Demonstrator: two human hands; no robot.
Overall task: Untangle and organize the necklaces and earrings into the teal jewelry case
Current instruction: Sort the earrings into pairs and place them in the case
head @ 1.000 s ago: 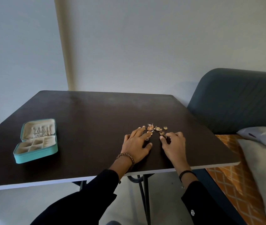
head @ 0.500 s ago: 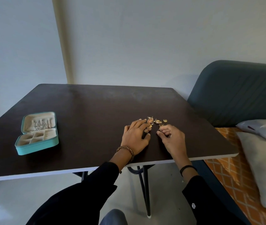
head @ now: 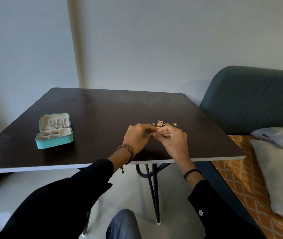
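A small heap of gold jewelry [head: 161, 124] lies on the dark table [head: 102, 118], right of centre. Just in front of it, my left hand [head: 137, 137] and my right hand [head: 172, 139] are raised off the table with fingertips together, both pinching one small gold piece [head: 156, 133] between them. What kind of piece it is cannot be made out. The teal jewelry case [head: 54, 131] lies open at the left, its cream lid folded back with silvery chains inside and divided compartments in the base.
A single gold piece [head: 174, 124] lies apart at the right of the heap. A dark sofa back [head: 251, 99] and pale cushions [head: 278, 138] stand close to the table's right edge. The table's near edge runs just under my wrists.
Both hands lifted from lying on the table by the heap and came together, taking a small gold piece between their fingertips. The camera tilted down slightly.
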